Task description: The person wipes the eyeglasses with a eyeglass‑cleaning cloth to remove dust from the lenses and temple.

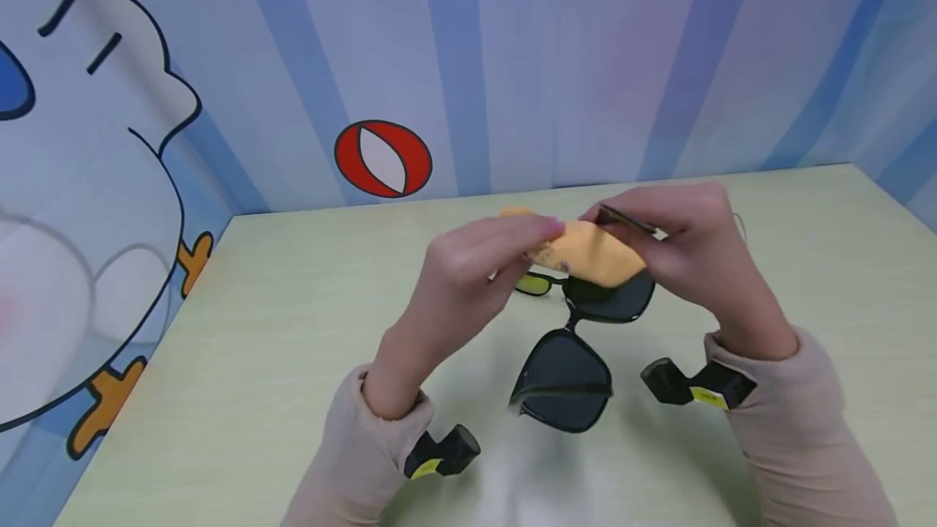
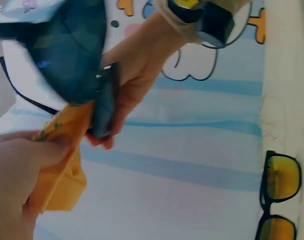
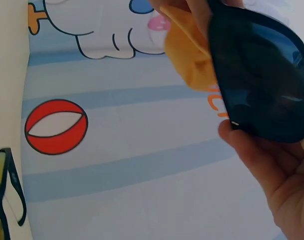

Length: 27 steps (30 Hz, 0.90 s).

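Note:
A pair of dark-lensed sunglasses (image 1: 564, 372) is held above the table, one lens below the other in the head view. My right hand (image 1: 688, 242) grips the frame by the hinge side, its fingertips at the edge of a lens (image 3: 261, 75) in the right wrist view. My left hand (image 1: 472, 267) pinches a folded orange cloth (image 1: 596, 254) with some printing on it. The cloth lies against the upper lens in the left wrist view, where the sunglasses (image 2: 72, 50) look blurred. Whether cloth and glass press together is hard to tell.
Glasses with yellow lenses and a black frame (image 2: 284, 182) rest on the pale table (image 1: 293, 332) behind the hands. A thin, clear outline lies near them. Printed blue curtain-like panels (image 1: 512, 63) with a red ball picture (image 1: 383, 158) stand behind the table.

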Each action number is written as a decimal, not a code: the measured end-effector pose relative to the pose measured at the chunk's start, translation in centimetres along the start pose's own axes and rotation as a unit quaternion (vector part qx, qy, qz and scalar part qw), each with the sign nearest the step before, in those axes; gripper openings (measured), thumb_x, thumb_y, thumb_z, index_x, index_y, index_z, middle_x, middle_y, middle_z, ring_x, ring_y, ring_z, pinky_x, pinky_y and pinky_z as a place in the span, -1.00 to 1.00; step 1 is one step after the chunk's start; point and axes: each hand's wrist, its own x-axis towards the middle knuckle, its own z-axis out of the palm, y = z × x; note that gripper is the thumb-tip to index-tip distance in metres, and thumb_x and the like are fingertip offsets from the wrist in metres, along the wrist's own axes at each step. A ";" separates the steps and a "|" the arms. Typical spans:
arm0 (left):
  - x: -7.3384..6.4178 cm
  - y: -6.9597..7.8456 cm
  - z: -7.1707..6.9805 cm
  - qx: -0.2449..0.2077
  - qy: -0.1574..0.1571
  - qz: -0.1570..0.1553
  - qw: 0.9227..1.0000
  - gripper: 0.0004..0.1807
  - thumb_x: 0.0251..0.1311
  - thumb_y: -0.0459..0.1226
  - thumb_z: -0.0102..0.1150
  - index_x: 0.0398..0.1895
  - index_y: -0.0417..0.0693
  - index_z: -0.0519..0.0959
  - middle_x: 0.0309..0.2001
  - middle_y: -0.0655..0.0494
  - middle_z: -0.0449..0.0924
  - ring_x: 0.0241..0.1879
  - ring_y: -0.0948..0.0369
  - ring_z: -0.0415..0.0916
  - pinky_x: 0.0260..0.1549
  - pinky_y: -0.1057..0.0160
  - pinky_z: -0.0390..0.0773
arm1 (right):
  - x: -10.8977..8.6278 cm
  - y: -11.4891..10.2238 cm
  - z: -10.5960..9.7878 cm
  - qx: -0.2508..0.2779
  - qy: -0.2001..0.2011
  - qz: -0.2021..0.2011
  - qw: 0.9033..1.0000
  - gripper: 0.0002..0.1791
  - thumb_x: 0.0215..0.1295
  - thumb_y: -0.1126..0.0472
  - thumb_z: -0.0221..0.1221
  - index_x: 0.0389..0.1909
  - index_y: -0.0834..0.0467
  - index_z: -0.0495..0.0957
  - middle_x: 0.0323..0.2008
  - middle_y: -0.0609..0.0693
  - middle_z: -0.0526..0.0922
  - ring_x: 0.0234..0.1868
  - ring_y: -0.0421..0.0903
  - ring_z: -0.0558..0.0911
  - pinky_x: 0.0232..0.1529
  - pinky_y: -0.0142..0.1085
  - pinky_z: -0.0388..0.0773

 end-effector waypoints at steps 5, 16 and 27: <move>0.3 0.7 1.2 0.084 -0.065 0.124 0.987 -0.76 0.16 -0.43 0.20 -0.10 -0.18 0.64 -0.13 0.07 0.65 -0.06 0.26 0.56 0.07 0.43 0.41 | 0.1 -0.2 1.0 0.101 0.050 -0.002 0.994 -0.79 0.18 0.24 0.24 -0.39 0.36 0.66 -0.41 0.09 0.69 -0.34 -0.26 0.67 -0.31 -0.48 0.59; 0.4 2.1 0.8 0.113 -0.145 0.105 0.977 -0.66 0.22 -0.46 0.10 0.08 -0.13 0.55 0.03 0.10 0.57 0.09 0.24 0.45 0.18 0.43 0.27 | -0.4 -0.1 0.5 0.300 -0.011 0.098 0.949 -0.82 0.03 0.60 0.21 -0.38 0.34 0.67 -0.38 0.09 0.69 -0.37 -0.09 0.67 -0.40 -0.34 0.62; 0.2 3.1 0.9 0.150 -0.127 0.104 0.975 -0.65 0.20 -0.46 0.13 0.07 -0.16 0.55 0.03 0.08 0.57 0.04 0.24 0.49 0.10 0.40 0.39 | -0.1 -1.5 1.4 0.398 -0.013 0.291 0.870 -0.89 0.13 0.55 0.17 -0.40 0.36 0.65 -0.42 0.14 0.64 -0.49 -0.05 0.60 -0.49 -0.31 0.61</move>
